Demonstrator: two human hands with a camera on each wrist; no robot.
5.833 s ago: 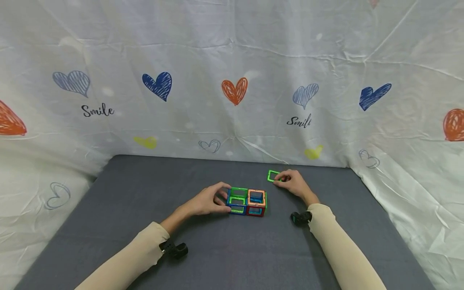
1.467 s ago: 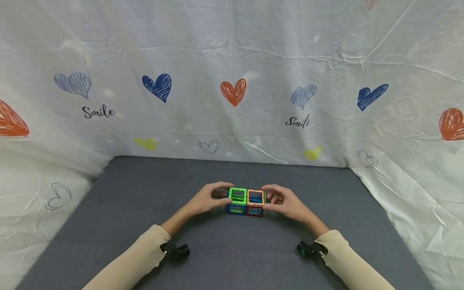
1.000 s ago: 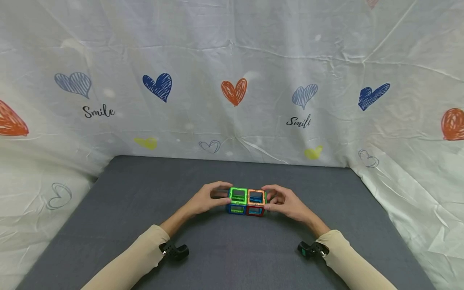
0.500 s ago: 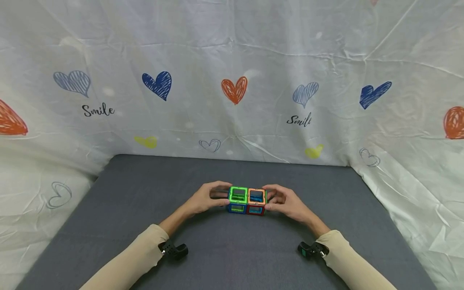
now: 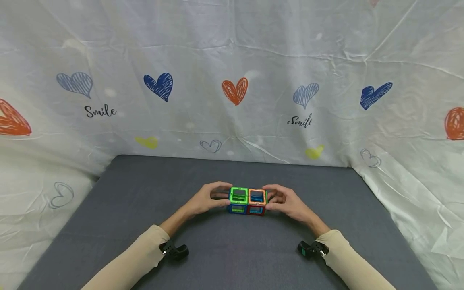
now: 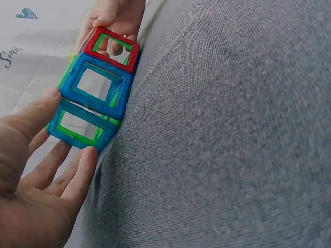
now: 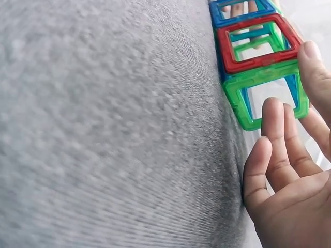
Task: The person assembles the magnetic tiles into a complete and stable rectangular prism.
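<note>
A two-cube block of magnetic tiles (image 5: 248, 197) sits on the cloth in front of me, each face an open square frame. Its top shows a green square tile (image 5: 239, 188) on the left and an orange one (image 5: 257, 189) on the right, over blue and red front tiles. My left hand (image 5: 204, 199) holds the left end between thumb and fingers. At the opposite end my right hand (image 5: 288, 203) grips it the same way, thumb at the front corner. In the right wrist view, a green end tile (image 7: 239, 93) faces my right fingers.
Dark grey cloth (image 5: 232, 249) covers the table. A white curtain (image 5: 195, 104) printed with hearts and "Smile" hangs behind and along the sides. Each wrist carries a black camera strap, the left one (image 5: 175, 250) and the right one (image 5: 311, 249).
Earlier my right hand pinched a loose green square tile at the upper right. That tile now appears to top the left cube, and my right hand grips the block's right end. Lately almost nothing moves.
</note>
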